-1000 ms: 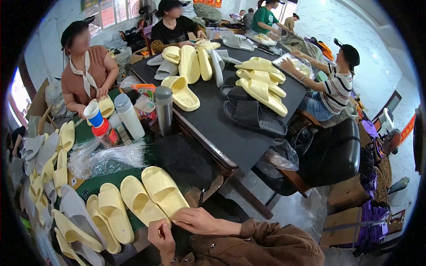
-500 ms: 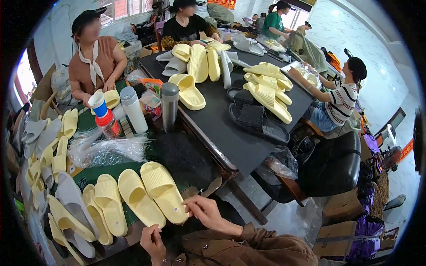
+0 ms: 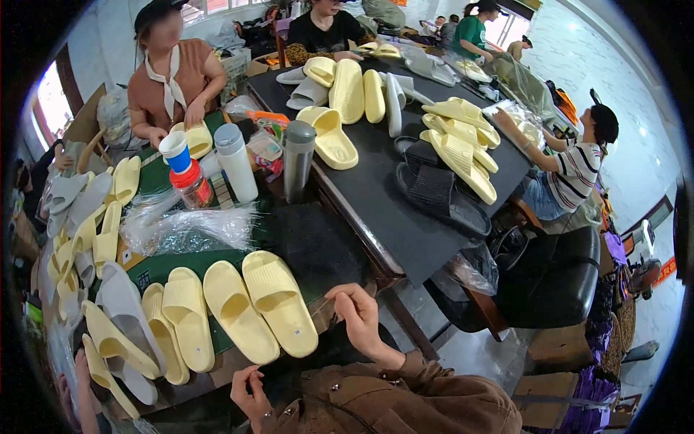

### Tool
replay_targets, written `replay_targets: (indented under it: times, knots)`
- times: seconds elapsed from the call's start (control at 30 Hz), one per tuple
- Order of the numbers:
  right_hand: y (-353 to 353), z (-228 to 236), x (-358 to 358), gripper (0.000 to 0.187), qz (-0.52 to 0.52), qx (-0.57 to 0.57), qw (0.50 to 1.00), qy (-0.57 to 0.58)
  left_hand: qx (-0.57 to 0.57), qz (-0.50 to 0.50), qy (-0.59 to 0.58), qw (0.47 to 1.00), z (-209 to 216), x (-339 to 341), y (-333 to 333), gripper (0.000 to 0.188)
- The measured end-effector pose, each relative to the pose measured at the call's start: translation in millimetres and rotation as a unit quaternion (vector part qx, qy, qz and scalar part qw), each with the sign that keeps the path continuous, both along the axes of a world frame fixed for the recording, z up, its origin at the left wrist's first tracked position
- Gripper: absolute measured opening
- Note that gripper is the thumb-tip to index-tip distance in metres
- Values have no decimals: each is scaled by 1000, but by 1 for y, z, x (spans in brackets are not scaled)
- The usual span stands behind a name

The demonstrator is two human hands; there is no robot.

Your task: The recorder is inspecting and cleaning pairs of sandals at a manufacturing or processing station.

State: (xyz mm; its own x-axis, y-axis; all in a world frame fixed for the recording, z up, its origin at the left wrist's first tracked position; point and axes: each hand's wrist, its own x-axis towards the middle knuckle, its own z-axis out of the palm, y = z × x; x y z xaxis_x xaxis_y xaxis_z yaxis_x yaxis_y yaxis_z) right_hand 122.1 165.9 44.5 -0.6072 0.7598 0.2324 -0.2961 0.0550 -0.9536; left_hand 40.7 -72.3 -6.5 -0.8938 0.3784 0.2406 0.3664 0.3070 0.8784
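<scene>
Our right hand point(image 3: 359, 322) hangs half-open, fingers loosely bent, just beside 2 yellow slippers point(image 3: 280, 304) on the green-topped table point(image 3: 168, 270); our left hand point(image 3: 251, 396), fingers curled, is nearer us, and we cannot tell whether it pinches anything. Beyond lie clear plastic strips point(image 3: 191, 230), then black slippers point(image 3: 434, 184) on a black table point(image 3: 370, 201).

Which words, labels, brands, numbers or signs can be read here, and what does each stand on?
Green mat: one printed character, not copied here.
Yellow slipper nearest the right hand: small heel mark, too small to read.
Red-lidded jar: label, too blurred to read.
Red banner at the far right: too small to read.
</scene>
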Motion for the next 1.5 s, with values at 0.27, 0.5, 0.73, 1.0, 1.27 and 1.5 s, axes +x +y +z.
replay_targets:
  times: [0.27,0.5,0.73,1.0,1.27,1.5]
  knots:
    - [14,-3,-2,17,-56,-16,998,37,-41,38,-30,998,-2,5,-14,11]
    - [20,-21,-10,18,-38,-67,997,20,-251,34,-129,959,-80,13,-81,16]
    - [31,-25,-7,19,-20,-102,995,-10,-254,-16,-154,955,-114,7,-125,18]
    - [32,-28,-7,20,-4,-109,994,-31,-245,-58,-184,950,-139,3,-185,25]
    - [21,-33,-12,20,30,-94,995,-30,-207,-98,-196,953,-161,-4,-216,34]
    - [11,-30,-6,18,65,-110,991,-44,-145,-125,-209,959,-194,26,-207,43]
